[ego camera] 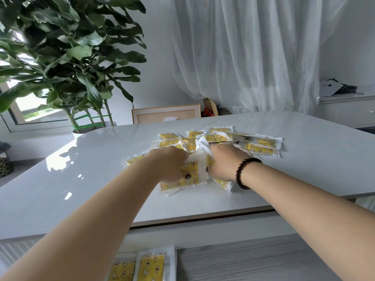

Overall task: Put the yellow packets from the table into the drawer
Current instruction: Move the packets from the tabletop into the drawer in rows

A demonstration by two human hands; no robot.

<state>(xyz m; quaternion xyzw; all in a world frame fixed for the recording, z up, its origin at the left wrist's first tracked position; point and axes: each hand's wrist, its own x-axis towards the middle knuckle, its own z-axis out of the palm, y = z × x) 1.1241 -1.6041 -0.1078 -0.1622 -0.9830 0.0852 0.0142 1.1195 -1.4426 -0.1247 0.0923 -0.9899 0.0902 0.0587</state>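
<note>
On desk [304,169], both hands gripping yellow packets [261,146]: left hand [170,165] and right hand [225,163] fingers curling round clear-edged, duck-printed sachets; two more lying at 6 o'clock in drawer [243,264].

Single head-worn wide-angle view, looking forward and down along both forearms. The left hand [170,163] and right hand [225,161] sit mid-frame, close to the lens. The glossy white rounded worktop [101,159] spreads beyond and beside the hands. Its near edge crosses below the wrists. Straight lines bow toward the frame edges.
</note>
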